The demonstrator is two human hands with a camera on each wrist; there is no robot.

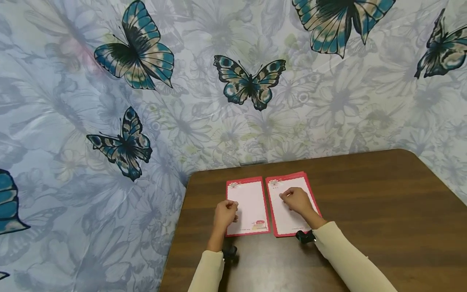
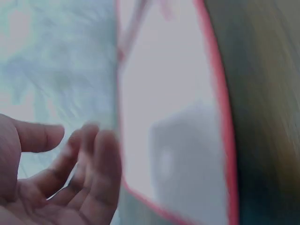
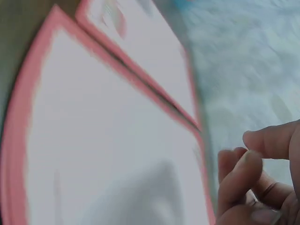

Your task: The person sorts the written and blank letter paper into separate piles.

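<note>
From where I stand, a pale floral wall covering with blue-and-black butterflies runs behind everything, coming down past the left end of the brown worktop. Moving right, a cream left sleeve reaches in from the near side, a small black device at its wrist. The left hand is over the left edge of the first page, its fingers loosely bent and the thumb well apart from them; it has hold of nothing.

That left page lies flat on the worktop, white with a red border, a pale flower printed at its top left corner and a little red-and-yellow picture at the bottom right. Just beside it, across a narrow gap, lies the right page, also white and red-edged, with more red showing behind its top edge.

Over this one is the right hand, fingers curled in loosely, thumb tip close to the index finger; I see nothing held between them. Next come another black device and the cream right sleeve, with the worktop's wood grain spreading beyond.
</note>
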